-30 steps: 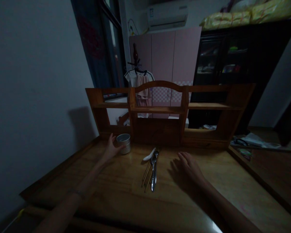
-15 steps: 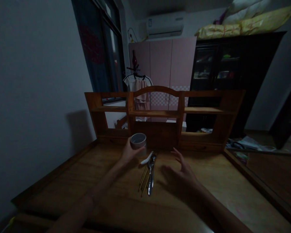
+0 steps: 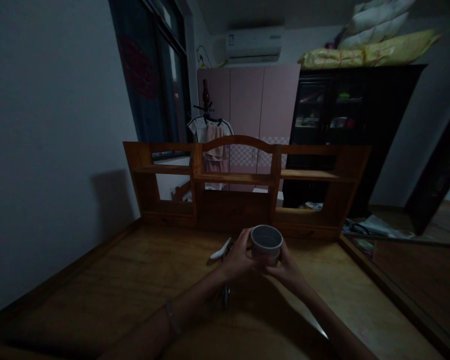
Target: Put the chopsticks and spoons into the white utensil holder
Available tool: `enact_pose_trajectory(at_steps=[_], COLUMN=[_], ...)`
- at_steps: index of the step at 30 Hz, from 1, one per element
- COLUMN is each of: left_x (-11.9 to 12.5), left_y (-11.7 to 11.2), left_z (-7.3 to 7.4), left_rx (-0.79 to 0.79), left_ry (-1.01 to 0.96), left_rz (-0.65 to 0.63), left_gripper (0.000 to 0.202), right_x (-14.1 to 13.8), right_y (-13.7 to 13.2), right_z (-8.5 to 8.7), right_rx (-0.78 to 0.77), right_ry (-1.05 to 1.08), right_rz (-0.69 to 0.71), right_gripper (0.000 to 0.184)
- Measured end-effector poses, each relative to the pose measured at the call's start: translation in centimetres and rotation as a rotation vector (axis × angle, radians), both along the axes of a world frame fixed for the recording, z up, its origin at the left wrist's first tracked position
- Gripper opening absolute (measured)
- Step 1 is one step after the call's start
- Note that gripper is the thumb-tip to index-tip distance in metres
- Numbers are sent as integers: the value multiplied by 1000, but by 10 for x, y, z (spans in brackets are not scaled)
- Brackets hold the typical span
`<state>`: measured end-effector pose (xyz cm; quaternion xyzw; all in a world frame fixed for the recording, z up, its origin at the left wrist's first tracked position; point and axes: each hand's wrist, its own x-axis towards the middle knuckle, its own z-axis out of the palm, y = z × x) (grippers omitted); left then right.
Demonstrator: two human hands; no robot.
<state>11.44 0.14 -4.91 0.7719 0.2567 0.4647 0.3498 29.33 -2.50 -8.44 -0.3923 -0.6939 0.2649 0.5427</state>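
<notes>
A round grey cup (image 3: 267, 250) with an open top is held up between both my hands, over the right middle of the wooden table. My left hand (image 3: 242, 257) grips its left side, fingers wrapped round it. On the right side, my right hand (image 3: 285, 265) closes on the cup too. A white spoon (image 3: 220, 249) lies on the table left of the cup. Beneath my left forearm, shiny metal cutlery (image 3: 225, 296) shows only in part; my arm hides the rest of it.
The wooden table (image 3: 108, 290) has a low shelf unit (image 3: 240, 178) along its back edge. A wall (image 3: 60, 125) borders it on the left. A raised wooden edge (image 3: 382, 285) runs down the right side. Behind stand a pink wardrobe (image 3: 245, 100) and a dark cabinet (image 3: 382, 110).
My left hand has carried the cup rightward across the cutlery and nearer to me. My right hand, open before, now holds the cup as well. The view has shifted slightly.
</notes>
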Motion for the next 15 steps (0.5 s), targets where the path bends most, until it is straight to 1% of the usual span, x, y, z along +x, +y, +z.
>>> enact_pose_trajectory(at_steps=[2,3,6,8,9,12,15], left_x=[-11,-21,-58,-86,-98,-126,-138], left_y=[12,20,50,69,78,96,106], left_z=[-5,-9,-25,-37,-43,-58,-70], left_rx=[-38,-59,-101,-25,2,59,109], left_ry=[-9,-11,28,61,78,112,114], left_rz=[-12,15,187,341,399,475,517], left_gripper=[66,60,47,42,40,35,31], right_x=[5,9,27,42,49,63,64], right_y=[6,9,21,25,27,27,27], right_z=[-1,-1,0,1,1,0,-5], right_rx=[-44,-62,-100,-117,-127,-172,-237], right_ry=[36,62,111,91,65,-8,-43], right_rz=[-12,-26,-52,-29,1,98,155], right_gripper=[79,83,87,85,83,79,80])
